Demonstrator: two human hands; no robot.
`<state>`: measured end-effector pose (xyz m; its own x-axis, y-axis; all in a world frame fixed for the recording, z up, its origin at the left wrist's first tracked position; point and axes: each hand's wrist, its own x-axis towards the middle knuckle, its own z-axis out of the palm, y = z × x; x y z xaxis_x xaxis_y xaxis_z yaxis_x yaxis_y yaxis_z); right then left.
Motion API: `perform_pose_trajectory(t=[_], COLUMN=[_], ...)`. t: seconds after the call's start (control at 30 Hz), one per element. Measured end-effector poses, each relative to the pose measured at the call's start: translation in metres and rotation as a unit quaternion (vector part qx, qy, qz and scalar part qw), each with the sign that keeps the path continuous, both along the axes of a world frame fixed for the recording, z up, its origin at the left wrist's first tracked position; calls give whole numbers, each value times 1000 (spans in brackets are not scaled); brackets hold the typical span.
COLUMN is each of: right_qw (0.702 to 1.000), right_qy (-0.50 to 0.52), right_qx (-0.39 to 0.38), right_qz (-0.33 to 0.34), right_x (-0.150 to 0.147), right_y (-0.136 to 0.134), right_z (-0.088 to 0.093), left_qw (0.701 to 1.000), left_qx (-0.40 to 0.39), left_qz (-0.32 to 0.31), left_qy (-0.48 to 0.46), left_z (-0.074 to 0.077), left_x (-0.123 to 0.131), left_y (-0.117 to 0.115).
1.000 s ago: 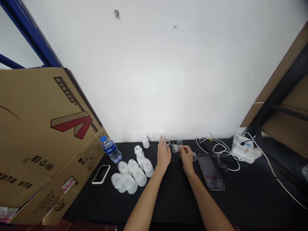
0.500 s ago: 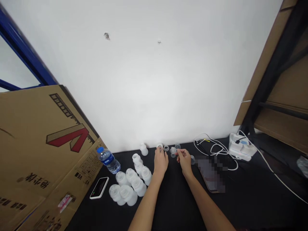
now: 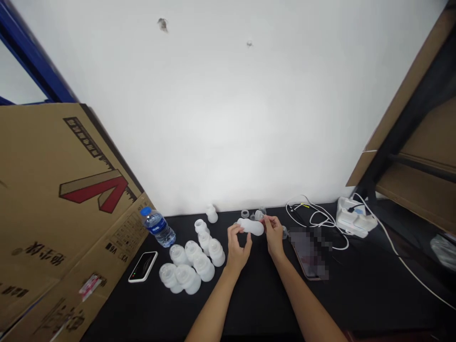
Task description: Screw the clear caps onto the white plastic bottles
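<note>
My left hand [image 3: 238, 249] grips a small white baby bottle [image 3: 252, 227], tipped onto its side above the table, thumb below and fingers at its left end. Close by on the right, my right hand [image 3: 273, 232] pinches a small clear plastic piece [image 3: 260, 215], perhaps a cap; its exact shape is hard to make out. Behind the bottle lie a whitish ring [image 3: 245, 213] and another clear dome [image 3: 262, 209]. One more clear dome [image 3: 284, 232] is partly hidden by my right hand. Several white bottles [image 3: 187, 279] stand grouped left of my left arm.
A lone white bottle [image 3: 212, 213] stands against the wall. To the left are a water bottle [image 3: 158, 228], a white phone [image 3: 143, 267] and a large cardboard box [image 3: 39, 190]. On the right lie a dark phone [image 3: 307, 254], white cables [image 3: 322, 221] and a power strip [image 3: 354, 218].
My left hand has lifted the white bottle from near the wall and turned it sideways toward my right hand. My right hand still pinches the clear piece. The view has tilted slightly.
</note>
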<state>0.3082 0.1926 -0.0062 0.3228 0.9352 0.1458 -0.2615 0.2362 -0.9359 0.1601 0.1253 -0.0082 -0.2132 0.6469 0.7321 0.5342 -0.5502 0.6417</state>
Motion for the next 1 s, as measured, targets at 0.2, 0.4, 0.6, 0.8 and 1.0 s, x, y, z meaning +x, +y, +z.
perform_pose_trajectory(t=[0.2,0.4,0.6,0.8,1.0], right_qw=[997,995,992,991,984], right_qy=[-71,-86,-86,-67,-119], right_qx=[3,20,20,-15,34], right_qz=[4,49,87,115,129], right_x=[-10,-13,-13,-10,-14], right_y=[-5,-10,-10,-8,-12], right_z=[-8,-5,-1,0,-1], left_qw=[998,988,975,931,905], left_qx=[-51,-97,-152,-170,-175], left_qz=[-32,-108,-123,-188,-255], left_qy=[-2,-49,-109,-263,-291], left_z=[2,5,-4,4,-1], left_x=[3,7,8,5,11], left_y=[-1,-1,4,8,10])
